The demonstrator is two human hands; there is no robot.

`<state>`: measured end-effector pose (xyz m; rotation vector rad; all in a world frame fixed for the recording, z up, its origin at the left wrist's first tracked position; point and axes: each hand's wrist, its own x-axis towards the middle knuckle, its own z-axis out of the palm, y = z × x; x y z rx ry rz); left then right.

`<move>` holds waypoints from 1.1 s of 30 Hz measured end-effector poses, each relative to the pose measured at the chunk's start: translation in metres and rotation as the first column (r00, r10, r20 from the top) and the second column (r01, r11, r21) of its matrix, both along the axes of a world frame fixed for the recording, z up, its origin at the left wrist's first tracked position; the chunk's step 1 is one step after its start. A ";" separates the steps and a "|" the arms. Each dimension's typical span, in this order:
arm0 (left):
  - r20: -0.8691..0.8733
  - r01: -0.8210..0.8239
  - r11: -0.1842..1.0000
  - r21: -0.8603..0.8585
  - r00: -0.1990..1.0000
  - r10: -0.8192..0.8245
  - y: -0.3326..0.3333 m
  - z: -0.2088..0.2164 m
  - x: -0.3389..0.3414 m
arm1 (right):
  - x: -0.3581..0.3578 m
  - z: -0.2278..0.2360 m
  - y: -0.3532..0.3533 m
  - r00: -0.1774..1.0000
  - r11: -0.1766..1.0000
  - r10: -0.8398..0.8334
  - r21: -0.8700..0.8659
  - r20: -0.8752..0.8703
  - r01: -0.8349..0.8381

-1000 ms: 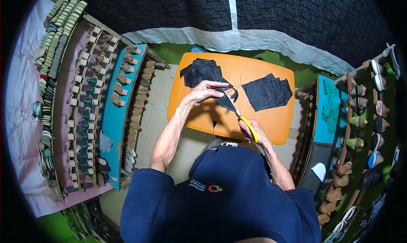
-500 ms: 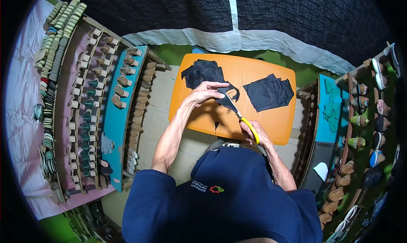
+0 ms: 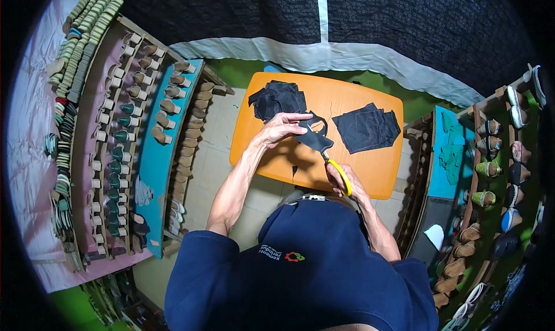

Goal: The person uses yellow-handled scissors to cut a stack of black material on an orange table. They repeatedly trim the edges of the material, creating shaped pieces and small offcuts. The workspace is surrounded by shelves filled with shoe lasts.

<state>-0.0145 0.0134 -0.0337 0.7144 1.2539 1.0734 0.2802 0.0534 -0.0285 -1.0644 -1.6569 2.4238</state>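
Above the orange table, my left hand [image 3: 281, 129] pinches a small black fabric piece [image 3: 315, 140] by its left side. A narrow curved strip of that fabric loops up at its far edge. My right hand [image 3: 343, 178] is wrapped round yellow-handled scissors [image 3: 346, 182], whose blades reach up to the fabric and are mostly hidden by it. Beyond my left hand lies a rumpled pile of black fabric [image 3: 276, 100]. To the right is a flatter stack of black fabric pieces [image 3: 367, 129]. A tiny black scrap [image 3: 295, 172] rests near the table's front edge.
The orange table [image 3: 376, 178] stands in front of me. Shelves of shoes [image 3: 167, 106] and striped rolls rise on the left, and more shoe racks [image 3: 485, 169] on the right. A dark patterned curtain [image 3: 393, 36] with a white hem hangs behind.
The black fabric now covers more of the scissor blades and spreads wider to the right. Both hands stay in nearly the same place.
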 end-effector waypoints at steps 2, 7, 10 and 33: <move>0.023 0.004 1.000 -0.003 1.000 -0.004 -0.001 -0.001 0.000 | 0.000 0.000 -0.002 1.000 1.000 -0.018 0.006 -0.002 0.018; 0.074 -0.045 0.999 0.000 0.996 0.045 -0.002 0.008 0.008 | 0.001 0.004 -0.001 0.999 0.999 -0.033 -0.023 0.004 0.033; 0.087 -0.075 0.997 -0.015 0.993 0.076 0.000 0.019 0.014 | 0.003 0.000 -0.001 1.000 0.998 -0.030 -0.060 -0.001 0.030; 0.143 -0.144 0.986 0.084 0.981 0.131 -0.002 0.004 0.026 | 0.001 -0.015 -0.003 0.998 0.998 -0.066 -0.007 0.023 0.066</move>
